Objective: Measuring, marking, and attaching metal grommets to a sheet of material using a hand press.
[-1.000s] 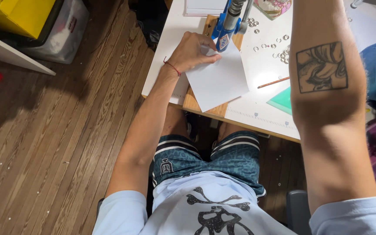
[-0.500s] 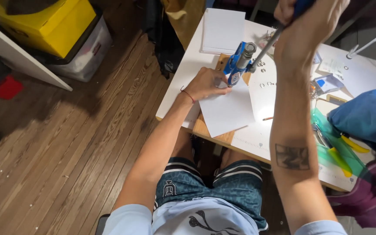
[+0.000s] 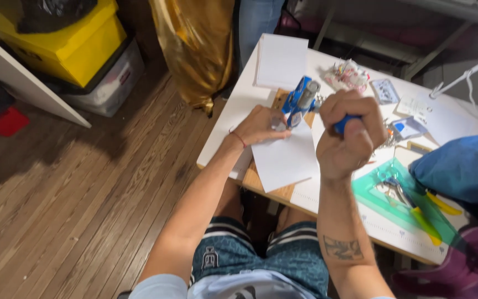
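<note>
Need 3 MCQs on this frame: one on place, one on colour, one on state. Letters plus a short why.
1. Where does the left hand rest?
A. on the white sheet beside the press
B. on the floor
C. on the yellow bin

2. What colour is the press handle in the right hand?
A. red
B. blue
C. black

3. How is the right hand's grip?
A. open flat
B. pinching a pencil
C. closed in a fist around the handle

Key: 1 A, the fingers lie on the sheet's top edge next to the press. 2 B, blue shows between the fingers. 3 C, all the fingers curl round the handle.
</note>
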